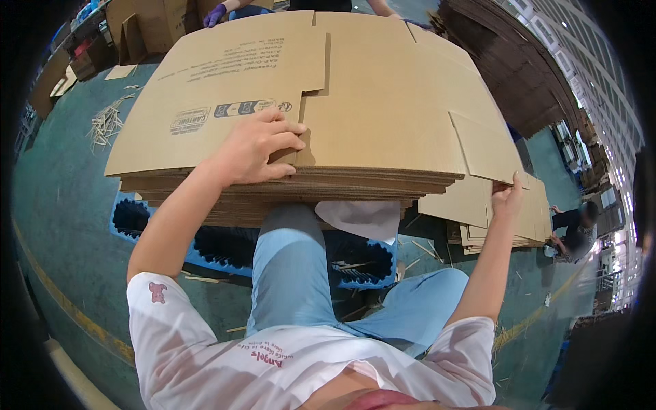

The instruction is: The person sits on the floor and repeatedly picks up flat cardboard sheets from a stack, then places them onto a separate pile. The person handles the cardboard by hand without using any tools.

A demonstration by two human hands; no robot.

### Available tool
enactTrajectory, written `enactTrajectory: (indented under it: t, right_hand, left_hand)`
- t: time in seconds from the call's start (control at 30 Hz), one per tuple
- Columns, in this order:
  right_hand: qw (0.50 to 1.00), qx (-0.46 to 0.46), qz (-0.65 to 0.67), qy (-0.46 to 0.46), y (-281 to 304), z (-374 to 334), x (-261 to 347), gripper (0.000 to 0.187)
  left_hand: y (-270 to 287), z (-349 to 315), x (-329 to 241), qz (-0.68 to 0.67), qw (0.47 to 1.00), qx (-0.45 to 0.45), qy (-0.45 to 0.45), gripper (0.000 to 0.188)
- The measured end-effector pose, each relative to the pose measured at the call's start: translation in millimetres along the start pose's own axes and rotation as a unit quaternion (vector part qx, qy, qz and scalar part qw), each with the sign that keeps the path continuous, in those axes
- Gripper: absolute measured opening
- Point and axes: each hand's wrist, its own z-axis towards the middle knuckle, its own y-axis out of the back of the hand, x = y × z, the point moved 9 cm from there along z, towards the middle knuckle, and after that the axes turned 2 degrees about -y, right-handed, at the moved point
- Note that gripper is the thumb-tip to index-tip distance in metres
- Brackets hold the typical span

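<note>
A stack of flattened cardboard boxes (383, 102) spreads out in front of me, with printing on the left part of the top box. My left hand (263, 145) rests on that top box beside a slot, fingers apart and lying on the surface. At the stack's right side, my right hand (507, 198) grips the near edge of a flap (482, 145) on the top box, thumb up; its other fingers are partly hidden beneath the cardboard. The layers below show as brown edges over my knee.
A blue pallet (239, 268) lies under the stack. Beyond the far edge stands a person with a purple glove (215, 15) on the cardboard. More flattened boxes (526, 212) lie at right, near a crouching person (575, 229). Wood strips (109, 123) litter the green floor.
</note>
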Motion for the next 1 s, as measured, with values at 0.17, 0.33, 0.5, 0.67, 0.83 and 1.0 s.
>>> enactTrajectory:
  t: [0.17, 0.33, 0.5, 0.67, 0.83, 1.0]
  right_hand:
    - [0.961, 0.0, 0.023, 0.274, -146.8, -63.9, 132.6, 0.039]
    - [0.793, 0.292, -0.306, 0.439, -327.6, -232.6, 120.9, 0.039]
    - [0.547, 0.463, -0.474, 0.511, -372.4, -310.7, 27.9, 0.031]
    - [0.548, 0.478, -0.47, 0.501, -378.1, -310.2, 32.4, 0.031]
    - [0.523, 0.473, -0.466, 0.535, -397.7, -333.4, 27.1, 0.033]
    - [0.493, 0.495, -0.438, 0.565, -417.8, -355.2, 9.3, 0.031]
  left_hand:
    - [-2.4, -7.4, 13.0, -0.021, 0.998, -0.053, -0.01, 0.028]
    - [-8.0, -13.4, 16.7, -0.045, 0.997, -0.069, -0.005, 0.027]
    - [-13.5, -10.7, 14.9, -0.056, 0.995, -0.082, -0.001, 0.023]
    - [-2.2, -11.6, 19.4, -0.09, 0.986, -0.136, 0.015, 0.029]
    - [-6.4, -9.7, 21.1, -0.063, 0.99, -0.128, 0.022, 0.03]
    - [-9.8, -9.6, 17.9, -0.056, 0.992, -0.111, 0.001, 0.025]
